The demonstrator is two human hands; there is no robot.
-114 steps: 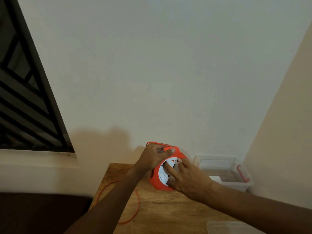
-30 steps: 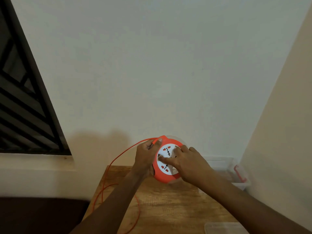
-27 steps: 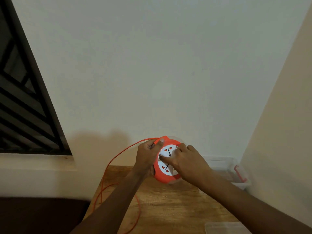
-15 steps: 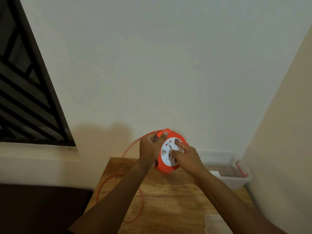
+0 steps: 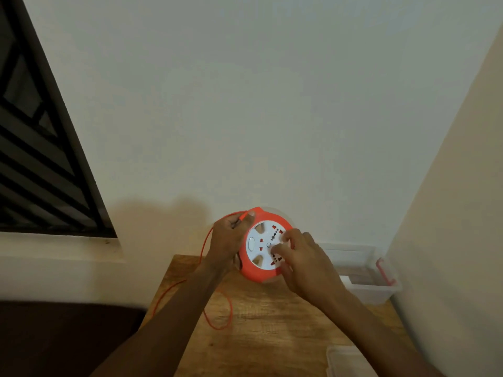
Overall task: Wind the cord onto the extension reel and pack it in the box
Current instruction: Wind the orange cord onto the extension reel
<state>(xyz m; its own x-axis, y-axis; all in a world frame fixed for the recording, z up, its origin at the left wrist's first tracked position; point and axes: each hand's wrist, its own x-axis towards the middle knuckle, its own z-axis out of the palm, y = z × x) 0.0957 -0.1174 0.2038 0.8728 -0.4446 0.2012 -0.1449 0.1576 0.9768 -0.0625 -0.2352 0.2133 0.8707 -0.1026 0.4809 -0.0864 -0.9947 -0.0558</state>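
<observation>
Extension reel (image 5: 261,257): an orange round housing with a white socket face, held up above the far part of the wooden table (image 5: 272,322), its face turned toward the camera.
Left hand (image 5: 228,240): fingers curled round the reel's left edge, thumb at the top rim, gripping it where the cord leaves.
Right hand (image 5: 302,259): fingertips bent onto the white face on its right side; whether they pinch a knob there cannot be told.
Cord (image 5: 217,308): thin and orange, running from the top of the reel by the left thumb, down past the table's left edge, then looping loosely on the tabletop under the left forearm.
Box (image 5: 364,270): a clear plastic tub with a red latch on its right end, standing open on the table's far right corner against the wall; something flat and pale lies inside, too dim to identify.
Lid (image 5: 351,363): a clear plastic piece on the table's near right edge, partly out of view.
</observation>
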